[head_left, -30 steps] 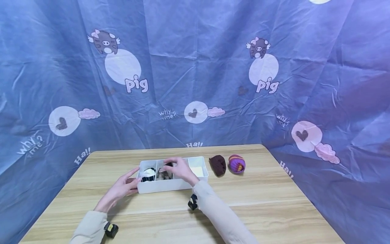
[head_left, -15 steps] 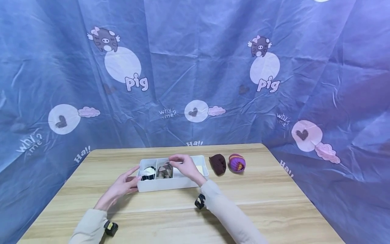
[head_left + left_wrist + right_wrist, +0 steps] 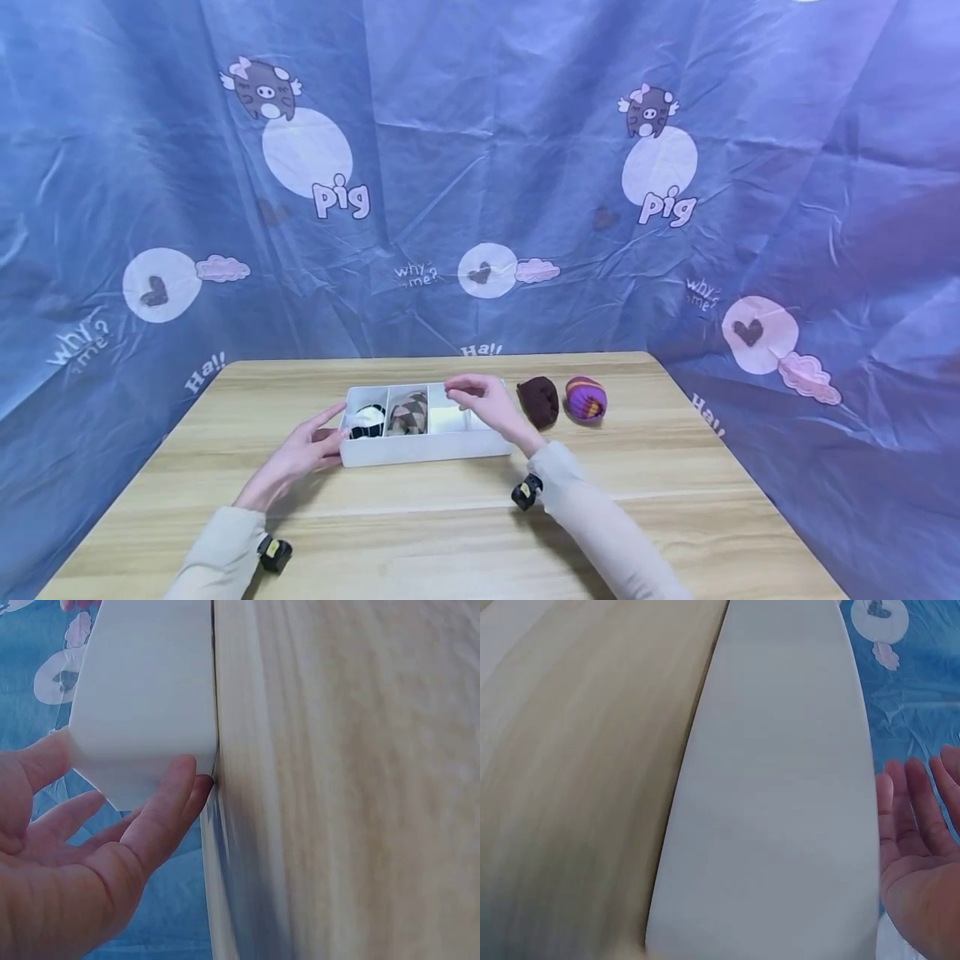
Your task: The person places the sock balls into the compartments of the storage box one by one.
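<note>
A white divided box stands on the table. In its leftmost compartment lies a black-and-white rolled sock bundle; beside that, in the second, sits a brown argyle one. My left hand rests against the box's left end; the left wrist view shows its fingers touching the end wall. Over the right-hand compartments hovers my right hand, fingers loosely extended, holding nothing. To the right of the box are a dark brown rolled sock bundle and a purple striped one.
The wooden table reaches to a blue printed curtain at the back and sides. A black wrist camera is strapped at the right cuff, and another camera at the left.
My right hand has let go of the argyle sock bundle in the second compartment and moved right, above the right-hand compartments. The left hand stays at the box's left end.
</note>
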Motion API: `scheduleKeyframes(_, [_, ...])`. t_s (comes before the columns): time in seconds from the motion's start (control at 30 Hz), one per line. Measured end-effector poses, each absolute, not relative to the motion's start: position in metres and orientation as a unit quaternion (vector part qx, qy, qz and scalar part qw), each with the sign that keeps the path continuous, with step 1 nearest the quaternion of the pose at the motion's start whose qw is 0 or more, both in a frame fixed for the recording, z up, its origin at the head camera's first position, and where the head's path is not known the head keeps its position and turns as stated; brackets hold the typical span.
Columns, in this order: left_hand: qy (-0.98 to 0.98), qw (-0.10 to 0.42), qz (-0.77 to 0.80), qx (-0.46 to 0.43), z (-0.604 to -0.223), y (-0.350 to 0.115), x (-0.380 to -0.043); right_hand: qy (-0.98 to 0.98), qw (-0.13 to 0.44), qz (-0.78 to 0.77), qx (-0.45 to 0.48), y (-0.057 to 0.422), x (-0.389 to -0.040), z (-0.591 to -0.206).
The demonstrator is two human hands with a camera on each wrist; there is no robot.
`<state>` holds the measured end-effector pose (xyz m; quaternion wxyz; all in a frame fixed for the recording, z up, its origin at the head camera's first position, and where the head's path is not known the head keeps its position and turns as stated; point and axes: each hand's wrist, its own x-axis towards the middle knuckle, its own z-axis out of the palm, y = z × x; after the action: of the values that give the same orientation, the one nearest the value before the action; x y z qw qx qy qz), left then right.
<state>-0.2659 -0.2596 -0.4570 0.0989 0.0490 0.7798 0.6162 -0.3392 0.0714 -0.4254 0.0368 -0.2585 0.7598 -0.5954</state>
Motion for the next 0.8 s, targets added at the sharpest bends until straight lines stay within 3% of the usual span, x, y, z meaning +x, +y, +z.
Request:
scheduleKeyframes(0.3, [0.782, 0.098, 0.614, 0.047, -0.457, -0.257, -0.267, 0.740, -0.010, -0.633, -0.226, 0.118, -0.349, -0.426])
scheduleKeyframes(0.8, [0.779, 0.093, 0.619, 0.044, -0.458, -0.254, -0.263, 0.760, -0.017, -0.629, -0.162, 0.184, -0.362, -0.422])
